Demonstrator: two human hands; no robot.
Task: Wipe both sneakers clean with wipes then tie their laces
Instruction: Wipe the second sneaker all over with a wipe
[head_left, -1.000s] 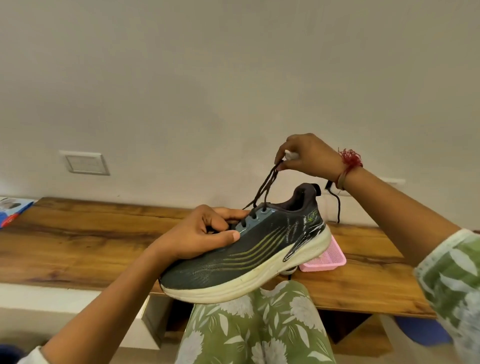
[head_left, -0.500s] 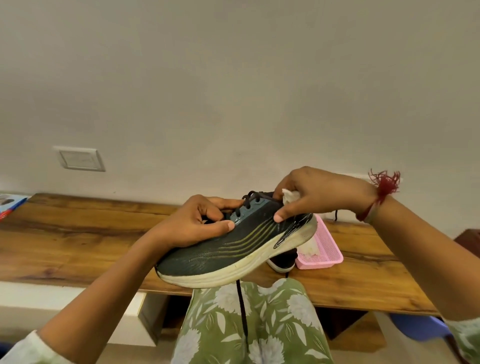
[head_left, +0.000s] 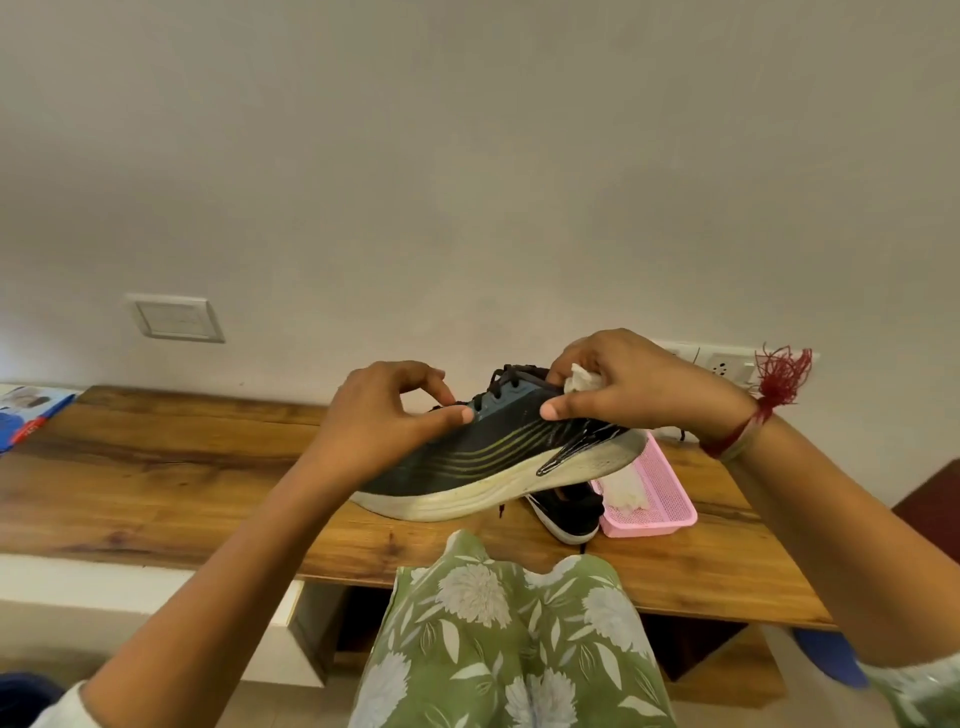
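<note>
A dark grey sneaker (head_left: 498, 457) with yellow stripes and a white sole is held in the air above the wooden table (head_left: 171, 478), toe to the left. My left hand (head_left: 384, 421) grips its forefoot, thumb on the side, fingers at the laces. My right hand (head_left: 628, 389) grips the heel end and holds a crumpled white wipe (head_left: 582, 379) against the collar. The dark laces (head_left: 511, 376) lie over the tongue. A second, black sneaker (head_left: 569, 512) lies on the table under the first, mostly hidden.
A pink mesh tray (head_left: 670, 506) with white wipes stands on the table right of the shoes. A blue packet (head_left: 28, 415) lies at the table's far left. Wall sockets (head_left: 722, 364) sit behind my right hand. My lap in green floral cloth (head_left: 509, 644) is below.
A second ago my right hand held the laces pulled up high; it has come down onto the heel with the wipe. The sneaker has tipped a little flatter. My left hand stayed on the forefoot.
</note>
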